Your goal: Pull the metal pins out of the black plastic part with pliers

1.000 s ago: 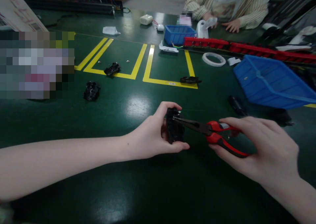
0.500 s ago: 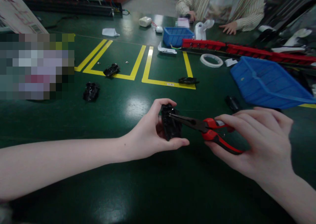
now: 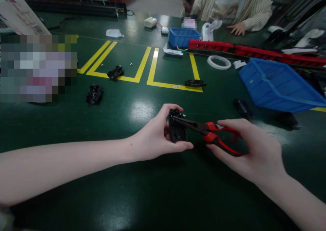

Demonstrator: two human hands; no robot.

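Note:
My left hand (image 3: pixel 163 132) grips a small black plastic part (image 3: pixel 178 130) between thumb and fingers, above the green table. Needle-nose pliers (image 3: pixel 212 132) with red and black handles are in my right hand (image 3: pixel 257 149). Their tips reach into the upper part of the black piece, by a small shiny spot; whether the jaws pinch anything there cannot be made out. Other black parts lie on the table: one black part (image 3: pixel 94 94) at the left, another black part (image 3: pixel 115 72) on the yellow tape, and a flat black piece (image 3: pixel 195 83) beyond my left hand.
A tilted blue bin (image 3: pixel 280 85) stands at the right, with a dark part (image 3: pixel 242 108) beside it. Farther back are a tape roll (image 3: pixel 219 62), a red strip (image 3: pixel 254 52) and a small blue basket (image 3: pixel 183 37). Across the table a person's hand (image 3: pixel 237 28) rests on it.
The pliers and my right hand have shifted slightly left, uncovering a dark piece by the bin. The person opposite has raised one hand, holding a dark object.

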